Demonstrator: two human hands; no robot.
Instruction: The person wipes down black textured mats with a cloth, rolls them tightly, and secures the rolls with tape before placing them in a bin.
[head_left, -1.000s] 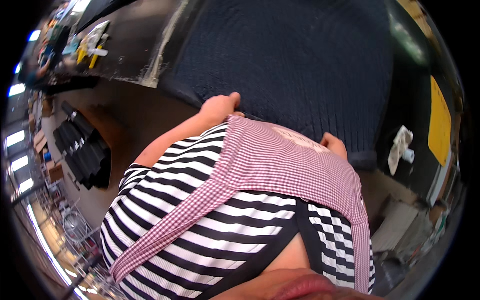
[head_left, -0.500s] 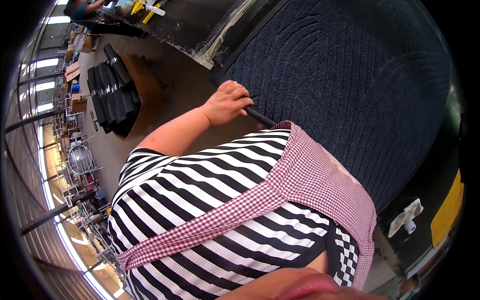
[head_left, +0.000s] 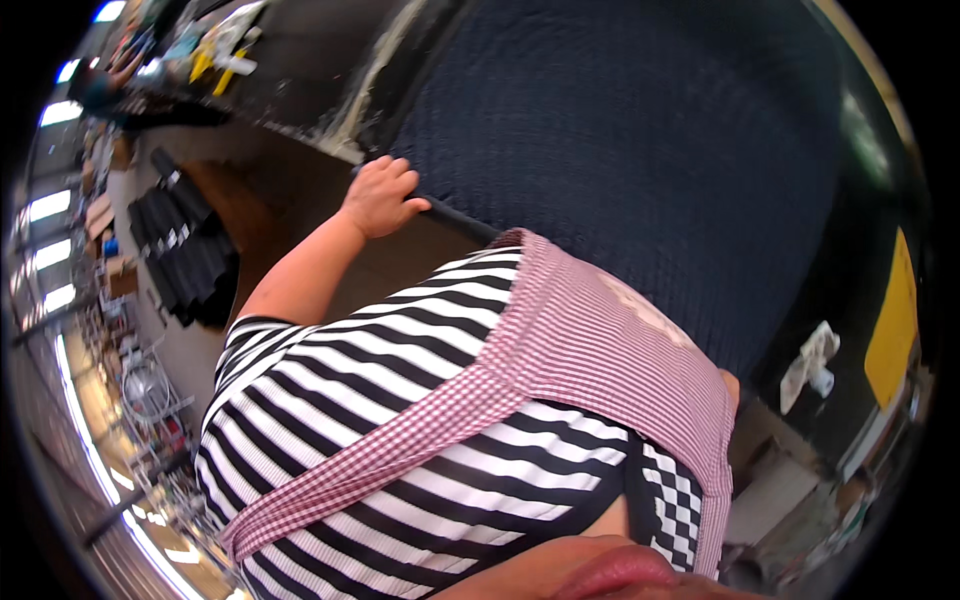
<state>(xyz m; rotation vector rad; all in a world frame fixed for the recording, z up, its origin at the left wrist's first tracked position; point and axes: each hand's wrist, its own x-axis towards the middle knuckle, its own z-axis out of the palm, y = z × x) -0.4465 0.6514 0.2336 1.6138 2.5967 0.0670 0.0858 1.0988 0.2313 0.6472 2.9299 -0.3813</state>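
Note:
A large dark blue ribbed mat (head_left: 620,150) lies spread over the dark worktable in front of me and hangs a little past its near edge. At the mat's near left corner, my left hand (head_left: 385,197) is closed on the edge, with the fingers on top and the thumb along the border. Of my right hand (head_left: 732,388) only a sliver of skin shows beside the checked apron (head_left: 600,310), by the mat's near right side. Its fingers are hidden, so what it touches cannot be told.
Black rolls (head_left: 185,240) are stacked on a brown support at left. A white rag (head_left: 810,365) and a yellow sheet (head_left: 893,320) lie on the table at right. Farther left, yellow and white items (head_left: 225,60) lie on the table, and another person (head_left: 110,95) stands beside it.
The view has shifted, so surroundings at left sit lower. My left hand keeps its hold near the mat's left corner. The mat's curved ripples look flatter, and a bit of my right hand has appeared.

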